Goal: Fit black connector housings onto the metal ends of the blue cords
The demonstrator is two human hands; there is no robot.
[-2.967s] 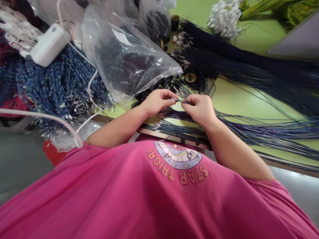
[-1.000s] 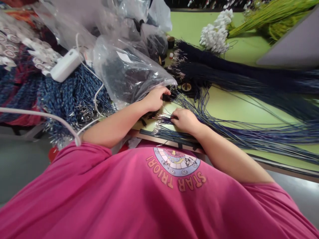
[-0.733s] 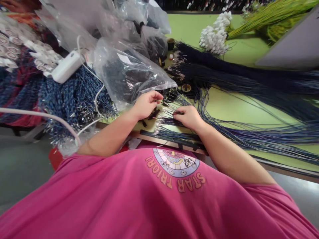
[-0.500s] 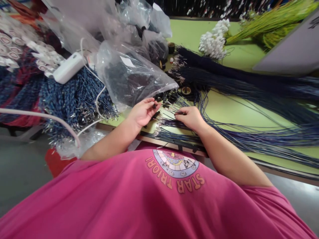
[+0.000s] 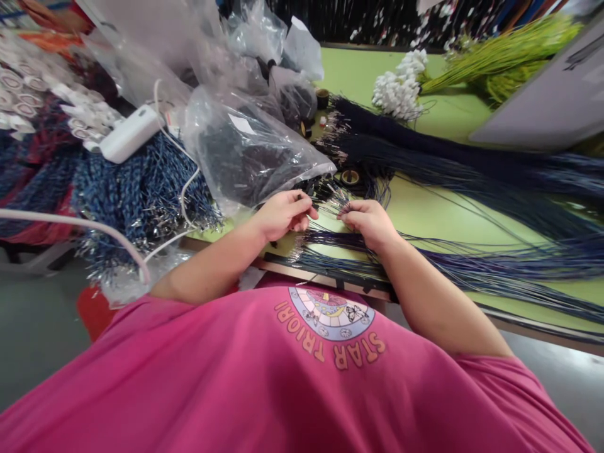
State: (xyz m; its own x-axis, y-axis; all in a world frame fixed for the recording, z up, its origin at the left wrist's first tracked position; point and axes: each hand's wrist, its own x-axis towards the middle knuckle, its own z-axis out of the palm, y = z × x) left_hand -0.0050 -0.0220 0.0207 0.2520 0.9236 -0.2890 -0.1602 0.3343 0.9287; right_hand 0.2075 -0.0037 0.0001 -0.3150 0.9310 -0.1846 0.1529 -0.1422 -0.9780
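My left hand point(image 5: 283, 214) is curled near the mouth of a clear plastic bag point(image 5: 250, 148) of small black pieces, its fingertips pinched on one small black piece. My right hand point(image 5: 370, 221) is a little to the right, fingers pinched on a thin blue cord from the bundle of blue cords point(image 5: 472, 261) lying across the green table point(image 5: 438, 214). The two hands are a short gap apart, above the metal-tipped cord ends point(image 5: 306, 242) by the table's near edge.
A heap of blue twisted cords point(image 5: 136, 195) with a white charger point(image 5: 129, 133) and cable lies left. Dark cord bundles point(image 5: 425, 145), small spools point(image 5: 350, 176), white tags point(image 5: 399, 94) and green cords point(image 5: 500, 53) lie farther back. More plastic bags point(image 5: 264, 38) are behind.
My left hand reached to the black pieces at the bag's mouth and drew back with one; my right hand dropped to the cord ends, then lifted with a cord towards the left hand.
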